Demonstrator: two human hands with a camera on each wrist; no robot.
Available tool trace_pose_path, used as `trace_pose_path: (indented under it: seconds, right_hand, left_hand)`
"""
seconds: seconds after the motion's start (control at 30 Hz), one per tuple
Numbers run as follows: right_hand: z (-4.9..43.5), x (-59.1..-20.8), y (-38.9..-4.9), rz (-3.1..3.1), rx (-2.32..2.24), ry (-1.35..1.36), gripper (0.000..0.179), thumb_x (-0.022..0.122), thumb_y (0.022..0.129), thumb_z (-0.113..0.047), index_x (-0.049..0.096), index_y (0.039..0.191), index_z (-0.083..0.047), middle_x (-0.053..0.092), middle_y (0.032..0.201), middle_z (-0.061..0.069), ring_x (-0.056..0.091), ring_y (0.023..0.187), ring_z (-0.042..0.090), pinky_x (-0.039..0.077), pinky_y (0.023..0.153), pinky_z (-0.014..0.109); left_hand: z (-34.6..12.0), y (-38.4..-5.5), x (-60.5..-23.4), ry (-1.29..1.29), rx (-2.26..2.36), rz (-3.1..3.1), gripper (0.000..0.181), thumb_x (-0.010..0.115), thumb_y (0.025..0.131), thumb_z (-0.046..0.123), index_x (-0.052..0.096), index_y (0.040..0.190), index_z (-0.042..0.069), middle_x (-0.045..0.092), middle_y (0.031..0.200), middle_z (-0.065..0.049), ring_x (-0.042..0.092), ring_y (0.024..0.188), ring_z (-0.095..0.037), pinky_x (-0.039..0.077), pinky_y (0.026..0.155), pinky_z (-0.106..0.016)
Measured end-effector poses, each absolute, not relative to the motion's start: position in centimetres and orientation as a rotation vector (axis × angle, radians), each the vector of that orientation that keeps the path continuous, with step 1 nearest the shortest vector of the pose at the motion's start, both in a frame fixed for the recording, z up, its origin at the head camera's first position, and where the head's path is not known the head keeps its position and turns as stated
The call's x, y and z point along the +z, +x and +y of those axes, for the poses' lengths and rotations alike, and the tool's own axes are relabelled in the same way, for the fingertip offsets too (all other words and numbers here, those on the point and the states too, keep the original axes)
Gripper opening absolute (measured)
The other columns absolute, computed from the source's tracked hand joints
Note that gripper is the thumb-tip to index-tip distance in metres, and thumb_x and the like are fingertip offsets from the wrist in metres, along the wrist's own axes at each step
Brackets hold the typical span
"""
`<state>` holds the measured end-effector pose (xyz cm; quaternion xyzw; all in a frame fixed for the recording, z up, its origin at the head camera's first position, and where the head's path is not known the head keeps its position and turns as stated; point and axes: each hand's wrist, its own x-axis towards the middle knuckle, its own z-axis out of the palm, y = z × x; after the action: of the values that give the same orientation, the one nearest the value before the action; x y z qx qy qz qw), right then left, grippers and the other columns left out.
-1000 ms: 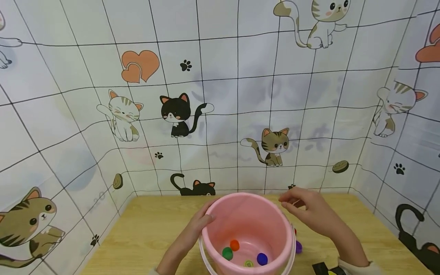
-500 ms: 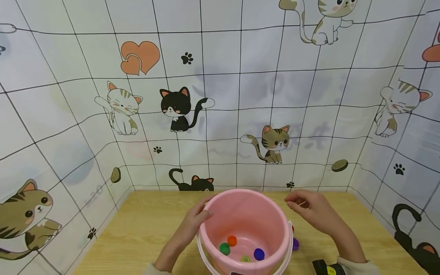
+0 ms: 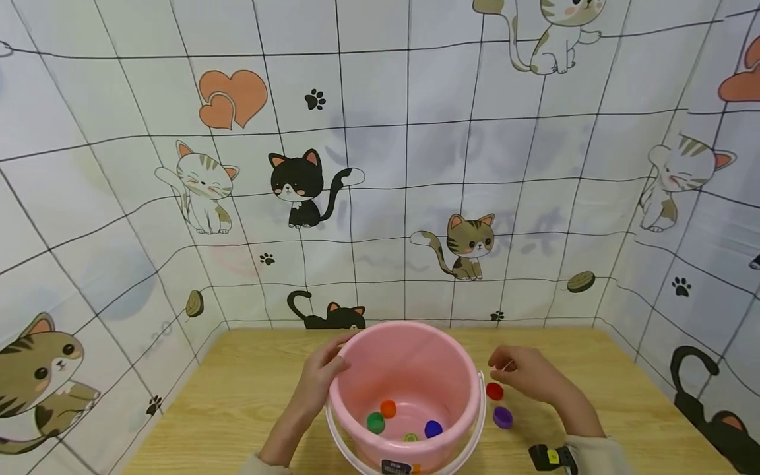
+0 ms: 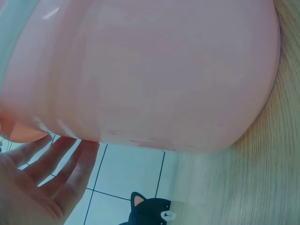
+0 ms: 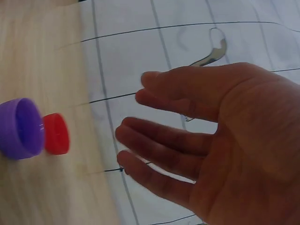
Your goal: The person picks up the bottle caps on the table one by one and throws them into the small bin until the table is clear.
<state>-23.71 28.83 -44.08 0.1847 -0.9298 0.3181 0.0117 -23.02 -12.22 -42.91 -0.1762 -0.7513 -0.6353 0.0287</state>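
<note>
The left hand (image 3: 315, 379) grasps the far left part of the pink bucket's (image 3: 410, 356) rim, thumb hooked over the lip and fingers spread against the outside wall; its forearm slants up from the lower left. The right hand (image 3: 531, 373) is released: palm turned inward, fingers loosely bent with gaps between them, holding nothing. It hovers over the right half of the tabletop (image 3: 267, 356), toward the back edge, near a red cap (image 3: 495, 391).

Compared with half a second ago, the bucket has shifted toward the tabletop's left edge with the left hand on it, so the red cap and a purple cap (image 3: 503, 417), partly hidden behind it then, show whole. The right hand has come lower, nearer the red cap.

The bucket stands about midway between the tabletop's side edges. It is smooth, glossy and round, with a white bail handle (image 3: 472, 443) and a dark label (image 3: 396, 467). On its floor lie small round pieces: orange (image 3: 388, 409), green (image 3: 375, 423), blue (image 3: 433, 429) and a yellow-green ring-shaped one (image 3: 411, 437). The two caps outside, toward the tabletop's right edge, are smooth-walled; the purple one is visibly hollow. The tabletop has pale wood grain; behind its back edge hangs a creased white backdrop (image 3: 380, 152) printed with gridlines and cartoon cats.
</note>
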Motion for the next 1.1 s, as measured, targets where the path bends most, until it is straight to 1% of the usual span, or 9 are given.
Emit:
trace_pose_path:
  seconds: [0.1, 0.23, 0.33, 0.43, 0.57, 0.73, 0.87, 0.97, 1.1]
  right_hand:
    - [28.9, -45.1, -24.3, -2.935, 1.001, 0.586, 0.019, 0.075, 0.091, -0.016, 0.071, 0.105, -0.004, 0.074, 0.102, 0.007, 0.068, 0.09, 0.019, 0.056, 0.072, 0.029]
    - [28.8, -46.0, -24.7, -2.967, 0.941, 0.536, 0.021, 0.077, 0.087, -0.014, 0.072, 0.105, -0.005, 0.073, 0.103, 0.009, 0.067, 0.096, 0.026, 0.057, 0.081, 0.042]
    - [28.6, -46.5, -24.8, -2.999, 0.907, 0.467, 0.026, 0.079, 0.083, -0.011, 0.073, 0.107, -0.005, 0.073, 0.108, 0.01, 0.066, 0.102, 0.033, 0.056, 0.088, 0.053]
    - [28.4, -47.1, -25.0, -3.025, 0.951, 0.41, 0.03, 0.082, 0.08, -0.008, 0.072, 0.108, -0.003, 0.073, 0.108, 0.012, 0.066, 0.103, 0.035, 0.056, 0.09, 0.057]
    - [28.4, -47.9, -25.2, -3.022, 0.966, 0.424, 0.031, 0.083, 0.078, -0.006, 0.072, 0.107, -0.002, 0.073, 0.103, 0.01, 0.067, 0.099, 0.031, 0.058, 0.086, 0.051]
    - [28.5, -48.5, -25.2, -2.99, 0.938, 0.488, 0.032, 0.084, 0.074, -0.007, 0.072, 0.104, -0.005, 0.072, 0.096, 0.006, 0.065, 0.091, 0.024, 0.056, 0.078, 0.041]
    - [28.7, -48.6, -25.2, -2.977, 1.003, 0.501, 0.031, 0.083, 0.074, -0.003, 0.071, 0.102, -0.004, 0.07, 0.09, 0.005, 0.063, 0.086, 0.02, 0.053, 0.072, 0.034]
    - [28.8, -48.7, -25.3, -2.968, 1.061, 0.513, 0.028, 0.08, 0.074, 0.0, 0.071, 0.101, -0.002, 0.071, 0.089, 0.005, 0.064, 0.084, 0.018, 0.053, 0.071, 0.03]
    - [28.9, -49.0, -25.4, -2.959, 1.087, 0.529, 0.026, 0.079, 0.073, 0.003, 0.071, 0.098, -0.003, 0.072, 0.088, 0.005, 0.065, 0.084, 0.017, 0.054, 0.07, 0.028]
  left_hand:
    - [-12.1, -22.9, -42.8, -0.522, -1.968, -2.315, 0.047, 0.053, 0.095, 0.011, 0.062, 0.141, 0.016, 0.069, 0.124, -0.023, 0.074, 0.09, -0.032, 0.064, 0.075, -0.034]
    - [-12.0, -22.8, -42.8, -0.516, -1.964, -2.31, 0.047, 0.053, 0.095, 0.011, 0.062, 0.141, 0.017, 0.069, 0.123, -0.023, 0.073, 0.091, -0.033, 0.064, 0.075, -0.034]
    - [-12.0, -22.8, -42.7, -0.524, -1.962, -2.307, 0.046, 0.053, 0.095, 0.011, 0.063, 0.14, 0.017, 0.07, 0.123, -0.022, 0.073, 0.093, -0.034, 0.064, 0.076, -0.033]
    - [-12.0, -22.8, -42.8, -0.53, -1.966, -2.303, 0.046, 0.054, 0.095, 0.011, 0.063, 0.14, 0.016, 0.069, 0.122, -0.023, 0.072, 0.095, -0.033, 0.063, 0.078, -0.032]
    - [-12.1, -22.8, -42.8, -0.529, -1.978, -2.296, 0.047, 0.055, 0.094, 0.011, 0.063, 0.139, 0.015, 0.069, 0.122, -0.023, 0.071, 0.097, -0.03, 0.062, 0.08, -0.029]
    - [-12.0, -22.8, -42.8, -0.553, -1.981, -2.303, 0.046, 0.053, 0.095, 0.012, 0.063, 0.14, 0.016, 0.069, 0.126, -0.022, 0.072, 0.097, -0.031, 0.063, 0.08, -0.031]
    - [-11.9, -22.9, -42.8, -0.57, -1.991, -2.306, 0.045, 0.052, 0.097, 0.013, 0.062, 0.141, 0.016, 0.068, 0.129, -0.02, 0.072, 0.099, -0.033, 0.064, 0.081, -0.033]
    - [-11.9, -22.9, -42.9, -0.572, -1.987, -2.311, 0.045, 0.052, 0.097, 0.013, 0.062, 0.141, 0.016, 0.067, 0.13, -0.02, 0.071, 0.101, -0.034, 0.063, 0.082, -0.033]
    - [-11.8, -23.0, -43.0, -0.57, -1.971, -2.322, 0.046, 0.051, 0.096, 0.012, 0.063, 0.14, 0.018, 0.067, 0.132, -0.018, 0.07, 0.102, -0.034, 0.063, 0.083, -0.033]
